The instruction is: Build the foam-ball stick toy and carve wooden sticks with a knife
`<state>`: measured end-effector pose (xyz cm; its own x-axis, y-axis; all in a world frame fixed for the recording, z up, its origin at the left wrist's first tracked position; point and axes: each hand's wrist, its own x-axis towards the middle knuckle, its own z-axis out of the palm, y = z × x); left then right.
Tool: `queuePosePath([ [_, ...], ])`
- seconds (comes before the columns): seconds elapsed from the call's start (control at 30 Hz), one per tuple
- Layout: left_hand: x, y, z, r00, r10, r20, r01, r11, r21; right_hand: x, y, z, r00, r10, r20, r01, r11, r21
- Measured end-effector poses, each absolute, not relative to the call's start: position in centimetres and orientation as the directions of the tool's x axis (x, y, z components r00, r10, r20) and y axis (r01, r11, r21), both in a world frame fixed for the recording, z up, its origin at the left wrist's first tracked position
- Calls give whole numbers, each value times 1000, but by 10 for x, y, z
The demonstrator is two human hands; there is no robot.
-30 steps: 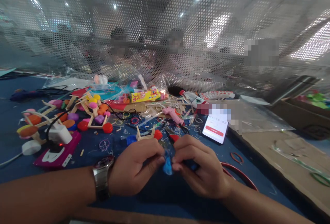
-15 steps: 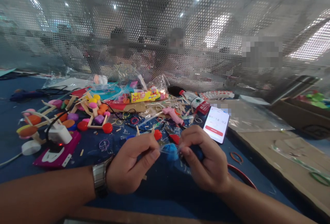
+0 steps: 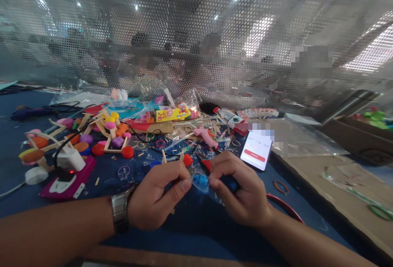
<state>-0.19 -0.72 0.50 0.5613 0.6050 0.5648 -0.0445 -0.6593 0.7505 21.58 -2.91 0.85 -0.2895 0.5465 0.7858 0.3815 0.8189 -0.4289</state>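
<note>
Both my hands meet low in the middle, above a blue table mat (image 3: pixel 190 226). My left hand (image 3: pixel 158 199), with a metal watch (image 3: pixel 120 213) on its wrist, pinches one side of a small clear plastic bag holding a blue lump (image 3: pixel 200 181). My right hand (image 3: pixel 238 195) pinches the other side of that bag, fingers curled closed. Just beyond my fingers lie a small stick frame with a red cap (image 3: pixel 188 160) and a red-handled tool (image 3: pixel 206 164).
A phone (image 3: pixel 256 151) with a lit screen lies to the right of my hands. A pink glue gun (image 3: pixel 206 136), coloured caps and stick models (image 3: pixel 104 134), a white charger (image 3: pixel 71 159) on a magenta block and cardboard (image 3: pixel 334 185) crowd the table. A perforated screen (image 3: pixel 196 41) stands behind, people beyond it.
My hands rose slightly and drew apart a little, stretching the clear bag; the blue lump shifted upward between my fingertips. The rest of the table stayed the same.
</note>
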Motion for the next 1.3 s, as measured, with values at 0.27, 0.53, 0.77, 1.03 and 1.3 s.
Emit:
queuePosePath([
  [0.27,-4,-9,7,548,578,604,-81,-682,727,219,-26,3,-233,562,793,323,814,-482],
  [0.53,-15,8,18,270,644,716,-133,-712,690,218,-14,-12,-157,789,593,230,614,-755],
  [0.77,-25,57,43,83,710,699,30,-703,711,212,-10,-11,-129,899,418,184,436,-881],
  [1.03,-24,64,39,358,574,736,511,-780,360,211,-8,-10,-116,876,468,215,482,-849],
  [1.3,-27,75,26,478,628,614,750,-655,86,212,-8,-17,-196,932,304,107,328,-938],
])
